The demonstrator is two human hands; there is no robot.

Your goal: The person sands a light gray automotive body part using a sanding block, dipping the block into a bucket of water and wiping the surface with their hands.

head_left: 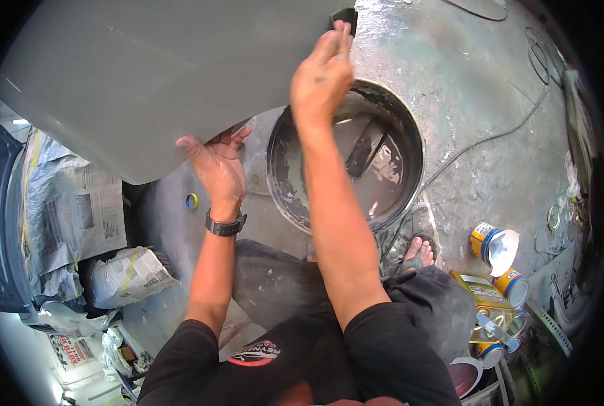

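Observation:
A large smooth grey car body panel (146, 74) spans the upper left. My left hand (218, 169), with a dark watch on its wrist, is at the panel's lower edge. Its thumb lies over the grey face, and the other fingers reach partly behind the edge. Higher up, my right hand (323, 81) presses a small dark sanding block (344, 19) against the panel's right edge with its fingers stretched along it. Below my right forearm stands a round black tub (415, 128) holding murky grey water and a long dark piece.
A dark cable (478, 141) runs across the stained floor on the right. Several paint cans (511, 287) stand at lower right. To the left, newspaper masking (99, 210) covers a car part beside a wheel (166, 260). A yellow-green tape roll (191, 201) lies near my left wrist.

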